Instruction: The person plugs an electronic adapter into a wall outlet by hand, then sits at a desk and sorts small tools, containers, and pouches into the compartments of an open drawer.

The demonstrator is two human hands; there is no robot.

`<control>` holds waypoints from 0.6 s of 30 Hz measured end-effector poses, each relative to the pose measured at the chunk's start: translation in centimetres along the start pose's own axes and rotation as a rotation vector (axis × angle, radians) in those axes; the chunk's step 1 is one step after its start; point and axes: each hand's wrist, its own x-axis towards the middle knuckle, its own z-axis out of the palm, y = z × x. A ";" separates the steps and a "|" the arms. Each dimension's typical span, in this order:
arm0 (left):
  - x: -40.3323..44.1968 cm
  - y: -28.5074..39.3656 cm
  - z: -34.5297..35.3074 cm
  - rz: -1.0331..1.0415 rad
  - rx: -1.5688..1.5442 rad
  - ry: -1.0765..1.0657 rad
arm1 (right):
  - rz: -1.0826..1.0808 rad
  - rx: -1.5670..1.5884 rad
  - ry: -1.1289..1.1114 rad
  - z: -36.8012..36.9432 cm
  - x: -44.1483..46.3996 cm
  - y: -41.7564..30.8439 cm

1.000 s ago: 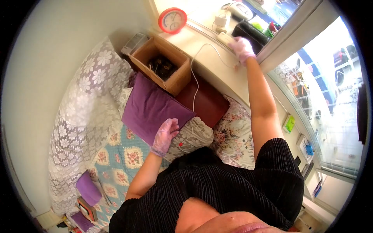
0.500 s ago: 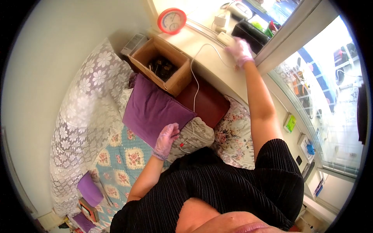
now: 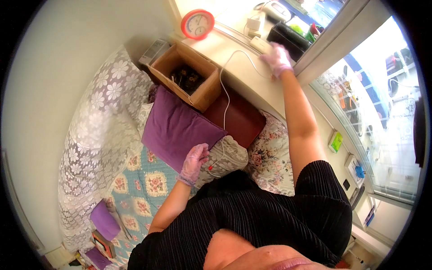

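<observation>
My left hand (image 3: 194, 164), in a thin clear glove, hovers over the bed beside a purple cushion (image 3: 180, 128). Its fingers are loosely bent and apart, with nothing in them. Stretched out to the windowsill (image 3: 245, 67), my right hand (image 3: 278, 60) wears the same kind of glove. Thumb and fingers are spread there, close to a small white device (image 3: 261, 45) and a black box (image 3: 289, 40); whether they touch either one is hard to see. A white cable (image 3: 226, 96) runs from the sill down over the cushion, ending near a small red piece (image 3: 210, 168).
An open cardboard box (image 3: 204, 96) with dark contents stands against the sill. Beneath and beside it lie a dark red flat case (image 3: 240, 118) and a floral pillow (image 3: 272, 155). A red-rimmed round dial (image 3: 197, 24) sits at the sill's corner. The window frame (image 3: 333, 38) rises at right.
Both hands stay almost in place. The view has shifted very slightly; the cable, cushion and box look unmoved.
</observation>
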 end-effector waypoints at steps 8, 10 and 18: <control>0.0 -0.1 0.2 -0.001 0.003 -0.017 | 0.003 0.016 -0.005 0.2 0.2 0.1; 0.2 -0.2 0.2 0.000 0.004 -0.019 | 0.008 0.025 -0.015 0.1 0.1 0.0; 0.4 -0.2 0.9 -0.017 0.012 0.000 | -0.022 0.018 0.009 0.1 -0.2 -0.1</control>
